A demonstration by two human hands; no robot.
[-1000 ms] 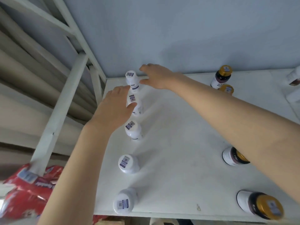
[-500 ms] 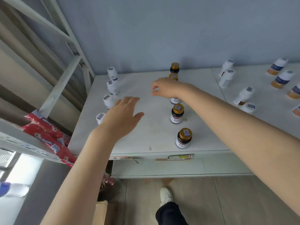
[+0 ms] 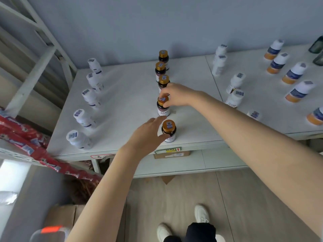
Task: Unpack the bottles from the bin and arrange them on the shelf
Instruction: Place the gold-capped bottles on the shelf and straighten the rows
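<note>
A row of several brown bottles with gold caps runs down the middle of the white shelf [image 3: 131, 102]. My right hand [image 3: 176, 95] pinches the cap of the second-nearest gold-capped bottle [image 3: 163, 109], which stands upright. My left hand [image 3: 146, 135] is cupped with fingers spread at the left side of the nearest gold-capped bottle [image 3: 169, 131]; the thumb touches its lower front. A row of several white bottles [image 3: 90, 96] stands along the shelf's left edge. The bin is not in view.
More white bottles [image 3: 236, 84] and white bottles with orange bases [image 3: 293, 74] stand on the adjoining shelf board to the right. Red packages [image 3: 26, 142] lie on a rack at left. White shelf uprights [image 3: 35, 67] rise at left. My shoes [image 3: 201, 213] are on the floor below.
The view has pulled back from the shelf. Both hands left the white bottles at left and moved right to the gold-capped row; my right hand took hold of a cap.
</note>
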